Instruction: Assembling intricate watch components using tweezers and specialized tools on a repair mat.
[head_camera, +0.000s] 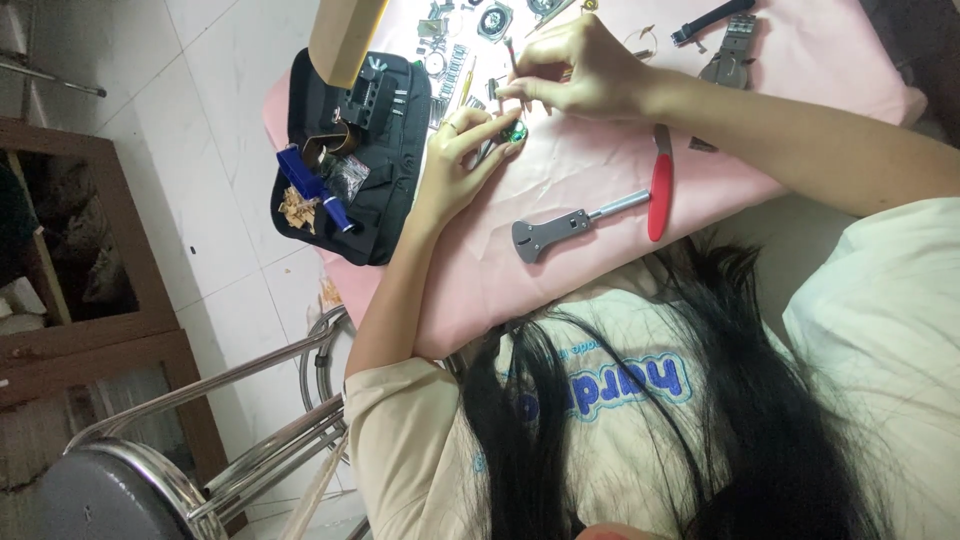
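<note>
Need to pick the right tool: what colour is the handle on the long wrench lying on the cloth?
Red handle, with a grey metal head; the head view shows it best.

1. The worktop (600, 190) wears a pink cloth, matt and smooth, creased in places.
2. The case opener (590, 220) at centre is dull grey metal with a glossy red plastic handle.
3. The black pouch (395, 170), upper left of centre, looks like matt woven fabric.
4. The blue tool (315, 190) on it is shiny plastic.
5. The chair frame (260, 400) at lower left is polished chrome tubing.
6. The wooden cabinet (130, 250) at left is brown, worn and matt.
7. The floor tiles (200, 90) are pale and faintly glossy.
</note>
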